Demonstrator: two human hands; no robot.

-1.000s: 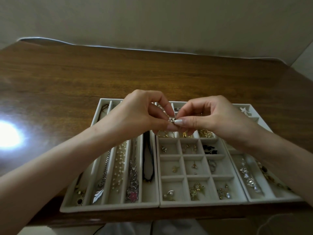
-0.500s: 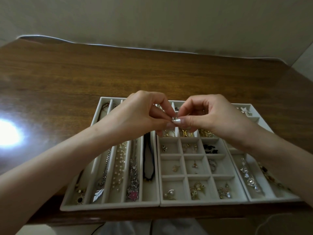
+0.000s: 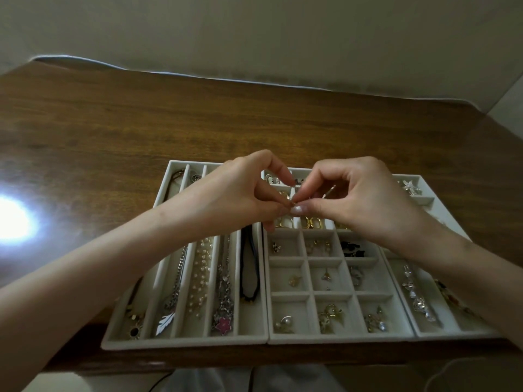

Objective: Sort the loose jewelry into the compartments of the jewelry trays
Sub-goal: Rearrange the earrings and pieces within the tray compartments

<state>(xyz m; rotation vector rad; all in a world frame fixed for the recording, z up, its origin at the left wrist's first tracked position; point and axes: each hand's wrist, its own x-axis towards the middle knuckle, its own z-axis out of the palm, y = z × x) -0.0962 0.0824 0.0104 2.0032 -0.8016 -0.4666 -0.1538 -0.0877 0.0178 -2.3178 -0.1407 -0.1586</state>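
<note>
Both hands meet above the far part of the middle tray (image 3: pixel 339 336). My left hand (image 3: pixel 240 190) and my right hand (image 3: pixel 356 193) pinch one small metal jewelry piece (image 3: pixel 293 203) between their fingertips; its shape is too small to make out. The left tray (image 3: pixel 184 342) has long slots with several necklaces and chains, one with a pink flower pendant (image 3: pixel 223 323). The middle tray's square compartments hold earrings and small charms. A right tray (image 3: pixel 458 333) holds silver pieces and is partly hidden by my right forearm.
The three pale trays sit side by side at the near edge of a brown wooden table (image 3: pixel 198 123). A bright light reflection (image 3: pixel 11 219) glares on the table at the left. A wall stands behind the table's far edge.
Both hands stay pinched together on the small piece over the trays; the fingers have shifted only slightly around it.
</note>
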